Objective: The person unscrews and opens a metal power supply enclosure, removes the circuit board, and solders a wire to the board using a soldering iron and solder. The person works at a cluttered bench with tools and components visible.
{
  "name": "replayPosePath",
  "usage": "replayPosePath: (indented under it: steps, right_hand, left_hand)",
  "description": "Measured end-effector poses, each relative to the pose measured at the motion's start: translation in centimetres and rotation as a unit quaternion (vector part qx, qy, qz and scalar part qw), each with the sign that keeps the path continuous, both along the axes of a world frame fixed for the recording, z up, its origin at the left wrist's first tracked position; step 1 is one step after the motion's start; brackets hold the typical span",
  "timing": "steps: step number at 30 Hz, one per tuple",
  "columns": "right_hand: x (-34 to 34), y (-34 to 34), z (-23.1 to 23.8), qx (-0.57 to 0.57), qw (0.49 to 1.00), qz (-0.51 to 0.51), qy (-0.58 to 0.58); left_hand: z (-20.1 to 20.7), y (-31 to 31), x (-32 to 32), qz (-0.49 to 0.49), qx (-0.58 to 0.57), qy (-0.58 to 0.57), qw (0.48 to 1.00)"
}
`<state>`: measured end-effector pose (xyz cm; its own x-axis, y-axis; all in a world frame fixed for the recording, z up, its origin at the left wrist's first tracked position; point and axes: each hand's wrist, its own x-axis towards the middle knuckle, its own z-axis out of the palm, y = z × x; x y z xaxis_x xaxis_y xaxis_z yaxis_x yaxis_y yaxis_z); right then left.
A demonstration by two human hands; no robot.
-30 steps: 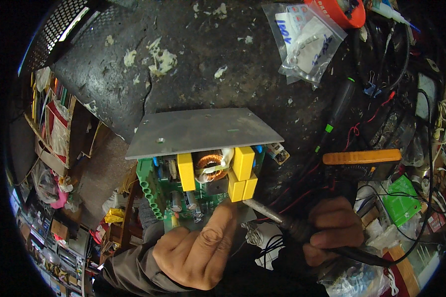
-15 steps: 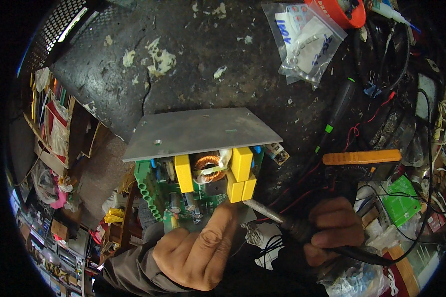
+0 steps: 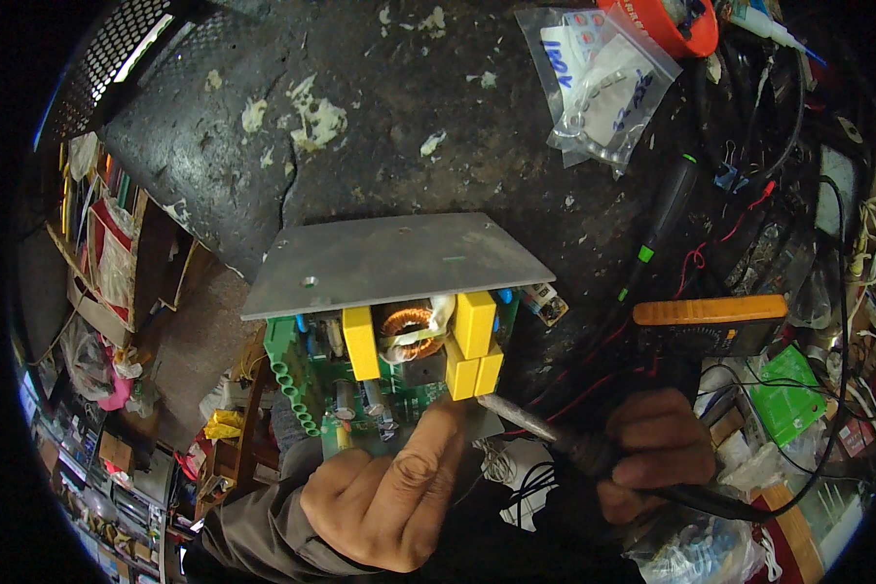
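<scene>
A green circuit board [image 3: 311, 375] stands under a flat grey metal plate [image 3: 399, 258]. On the board are yellow block components [image 3: 362, 343], a copper-wound ring coil [image 3: 412, 334] and small cylindrical capacitors. My left hand [image 3: 389, 496] is at the board's near edge, fingers bent and pressed together, the fingertips just below the right-hand yellow blocks; what they pinch is hidden. In my right hand [image 3: 657, 443] I grip the dark handle of a soldering iron [image 3: 521, 419]. Its metal shaft slants up-left, with the end by the lowest yellow blocks; whether it touches anything cannot be seen.
Right of the board lie an orange-edged multimeter [image 3: 711, 311], a black-and-green screwdriver [image 3: 670, 209] and red leads. Clear plastic bags [image 3: 603, 88] and a red round container [image 3: 672, 29] are at the back. Cables and a bare green board [image 3: 788, 394] crowd the right side.
</scene>
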<state>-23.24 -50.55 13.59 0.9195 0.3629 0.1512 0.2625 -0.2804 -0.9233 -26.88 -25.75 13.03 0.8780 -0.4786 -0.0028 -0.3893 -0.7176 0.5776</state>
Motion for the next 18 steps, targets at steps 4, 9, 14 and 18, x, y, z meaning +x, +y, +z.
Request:
replayPosePath:
  steps: [4,9,14,18]
  right_hand:
    - [-0.1,0.3,-0.34,0.012,0.999,-0.022,-0.026]
    - [0.0,0.46,-0.51,0.015,0.999,-0.017,-0.028]
    - [0.05,0.56,-0.83,0.025,0.998,-0.026,-0.047]
    - [0.09,0.5,-0.92,0.025,0.999,-0.011,-0.045]
  left_hand:
    - [-0.02,0.02,0.05,0.001,-0.01,-0.001,1.0]
    - [-0.01,0.42,0.11,-0.023,-0.01,0.005,1.0]
    - [-0.16,0.08,-0.12,0.005,-0.01,-0.004,1.0]
    - [-0.11,-0.25,-0.22,0.019,0.001,-0.013,1.0]
